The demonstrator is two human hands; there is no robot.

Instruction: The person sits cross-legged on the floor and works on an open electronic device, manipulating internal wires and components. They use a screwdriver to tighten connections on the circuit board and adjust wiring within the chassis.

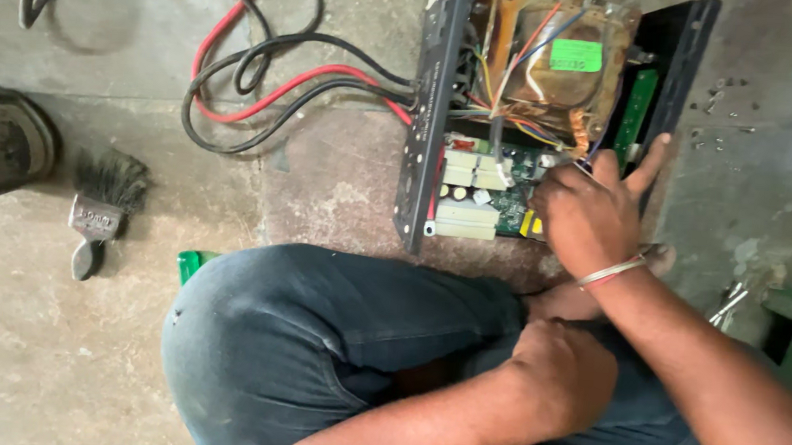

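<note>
Bent knee (314, 338) filled the foreground, left hand (564, 372) closed loosely on the leg, holding nothing. Right hand (592, 213), fingers spread, pressed on the circuit board (477, 196) inside the open case (422, 113) on the floor. Cables (276, 84) and a brush (100, 206) lay left.

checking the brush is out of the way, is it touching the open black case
Apart. The head view shows the paintbrush lying on the floor, bare concrete between it and the black case.

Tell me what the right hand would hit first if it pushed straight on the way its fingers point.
The right hand points up-frame into the opened black case. It would likely meet the green circuit board and wire bundle first, then the transformer; depth is unclear.
</note>
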